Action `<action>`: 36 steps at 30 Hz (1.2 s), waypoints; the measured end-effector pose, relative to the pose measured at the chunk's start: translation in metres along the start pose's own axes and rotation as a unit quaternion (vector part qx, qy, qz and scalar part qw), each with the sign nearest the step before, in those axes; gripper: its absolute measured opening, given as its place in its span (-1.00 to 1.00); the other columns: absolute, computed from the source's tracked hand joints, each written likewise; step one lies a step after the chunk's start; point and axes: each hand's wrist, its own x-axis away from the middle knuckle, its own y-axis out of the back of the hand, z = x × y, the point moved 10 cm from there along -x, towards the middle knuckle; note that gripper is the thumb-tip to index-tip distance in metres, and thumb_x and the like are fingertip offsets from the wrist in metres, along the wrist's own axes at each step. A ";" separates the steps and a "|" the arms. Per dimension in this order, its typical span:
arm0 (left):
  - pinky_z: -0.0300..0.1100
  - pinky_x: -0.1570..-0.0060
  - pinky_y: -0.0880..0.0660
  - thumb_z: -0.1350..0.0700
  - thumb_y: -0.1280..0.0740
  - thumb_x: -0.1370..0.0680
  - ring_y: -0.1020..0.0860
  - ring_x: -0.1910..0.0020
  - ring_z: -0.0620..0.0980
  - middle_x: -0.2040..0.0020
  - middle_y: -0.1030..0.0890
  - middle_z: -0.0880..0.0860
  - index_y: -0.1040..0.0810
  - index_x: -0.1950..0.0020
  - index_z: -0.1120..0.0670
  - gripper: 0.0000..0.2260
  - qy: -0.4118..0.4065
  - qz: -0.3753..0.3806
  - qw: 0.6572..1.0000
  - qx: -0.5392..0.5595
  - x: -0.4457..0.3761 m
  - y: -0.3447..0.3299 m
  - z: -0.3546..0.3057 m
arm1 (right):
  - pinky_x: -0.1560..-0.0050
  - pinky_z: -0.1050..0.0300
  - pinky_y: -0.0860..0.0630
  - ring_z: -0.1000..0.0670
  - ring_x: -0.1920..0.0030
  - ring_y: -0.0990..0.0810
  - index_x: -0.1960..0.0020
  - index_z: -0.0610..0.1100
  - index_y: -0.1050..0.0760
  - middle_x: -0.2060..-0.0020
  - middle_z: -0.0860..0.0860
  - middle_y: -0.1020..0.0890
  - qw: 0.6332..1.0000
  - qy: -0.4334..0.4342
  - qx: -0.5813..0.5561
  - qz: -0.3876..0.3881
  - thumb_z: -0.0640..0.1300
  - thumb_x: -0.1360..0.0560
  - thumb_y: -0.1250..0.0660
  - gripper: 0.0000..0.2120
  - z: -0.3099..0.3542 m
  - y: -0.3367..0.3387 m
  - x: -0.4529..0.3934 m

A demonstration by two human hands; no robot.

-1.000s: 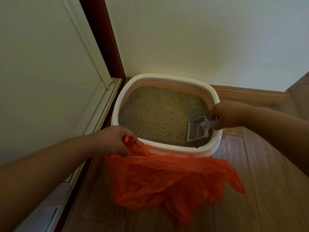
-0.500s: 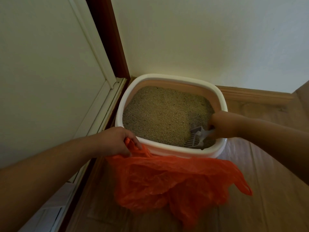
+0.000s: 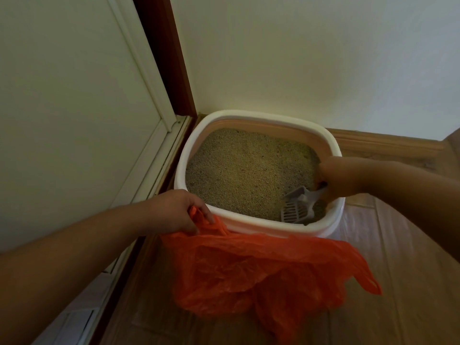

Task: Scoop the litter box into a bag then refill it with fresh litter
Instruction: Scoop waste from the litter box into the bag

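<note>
Head view: right hand (image 3: 336,178) grips a slotted scoop (image 3: 296,207), blade dug into litter at the litter box's (image 3: 249,220) near-right corner; left hand (image 3: 174,210) pinches the orange bag (image 3: 261,270), seemingly empty. Scooping barely begun; refill remains.

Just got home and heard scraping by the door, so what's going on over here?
A person is cleaning the litter box, which sits on the wood floor in the corner by the wall. The right hand grips the handle of a slotted grey scoop, its blade tipped down into the litter at the box's near right corner. The left hand holds an orange plastic bag by its edge just in front of the box. Whether the scoop holds anything, I can't tell.
</note>
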 end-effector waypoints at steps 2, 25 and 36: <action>-0.18 0.04 -0.65 0.17 -0.59 -0.39 -0.65 0.09 -0.16 -0.02 -0.66 -0.12 -0.71 0.01 -0.28 -0.65 -0.001 0.000 1.000 -0.008 -0.001 0.001 0.001 | 0.23 0.33 -0.48 0.13 0.17 -0.62 -0.03 0.00 -0.68 0.17 0.10 -0.68 1.000 0.000 0.006 0.004 0.14 -0.51 -0.41 -0.76 -0.002 -0.004 0.000; -0.29 0.12 -0.63 0.22 -0.56 -0.41 -0.64 0.17 -0.23 0.02 -0.66 -0.12 -0.72 -0.04 -0.21 -0.65 0.010 0.008 1.000 0.008 -0.002 -0.004 0.003 | 0.19 0.21 -0.44 0.08 0.17 -0.55 -0.11 0.00 -0.59 0.14 0.14 -0.58 0.992 0.047 -0.113 -0.040 0.08 -0.51 -0.42 -0.76 0.048 -0.038 -0.031; -0.27 0.10 -0.63 0.19 -0.58 -0.39 -0.65 0.13 -0.20 0.04 -0.67 -0.13 -0.72 -0.03 -0.24 -0.64 0.008 0.004 1.000 0.003 -0.003 -0.004 0.007 | 0.11 0.30 -0.50 0.19 0.13 -0.57 0.01 0.11 -0.57 0.13 0.17 -0.61 0.997 0.011 -0.077 0.010 0.04 -0.47 -0.48 -0.86 -0.006 -0.021 -0.016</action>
